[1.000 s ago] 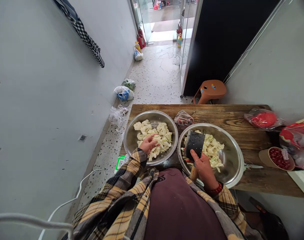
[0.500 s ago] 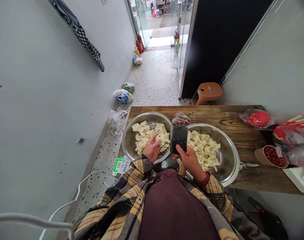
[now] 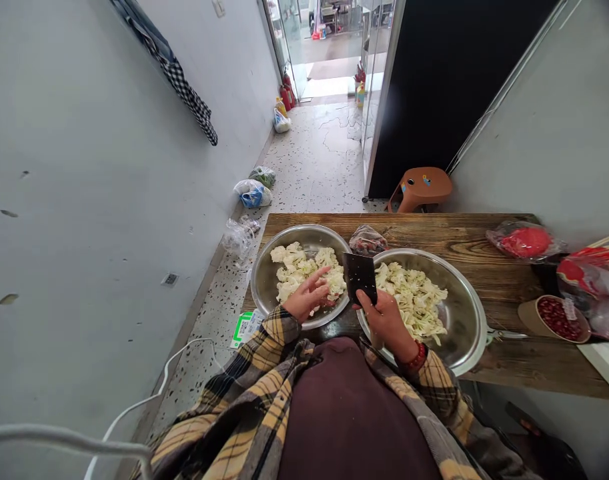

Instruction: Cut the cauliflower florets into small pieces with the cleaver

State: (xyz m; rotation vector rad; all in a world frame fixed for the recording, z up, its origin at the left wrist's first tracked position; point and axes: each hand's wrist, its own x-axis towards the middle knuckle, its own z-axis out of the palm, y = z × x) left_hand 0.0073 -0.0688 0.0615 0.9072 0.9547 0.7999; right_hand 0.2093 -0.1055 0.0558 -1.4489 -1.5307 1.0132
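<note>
My right hand [image 3: 384,320] is wrapped round the handle of a cleaver [image 3: 360,275], its dark, wide blade upright between two steel bowls. Small white bits cling to the blade. My left hand [image 3: 308,299] hovers at the near side of the left bowl [image 3: 257,287], fingers apart, with nothing held in them. Below and beyond those fingers lie cauliflower florets [image 3: 295,267] in that bowl. More cut cauliflower [image 3: 415,300] fills much of the right bowl [image 3: 459,327], partly hidden behind my right hand.
A bagged item [image 3: 368,240] lies behind the bowls on the wooden table [image 3: 464,233]. Scissors [image 3: 507,335] touch the right bowl's right side. Farther right stand a cup of red seeds [image 3: 559,318] and a red bagged item [image 3: 527,241]. An orange stool [image 3: 427,187] is beyond the table.
My left hand has let go of a cauliflower floret over the left bowl and its fingers have spread. The cleaver blade has turned slightly in my right hand. The view has shifted a little.
</note>
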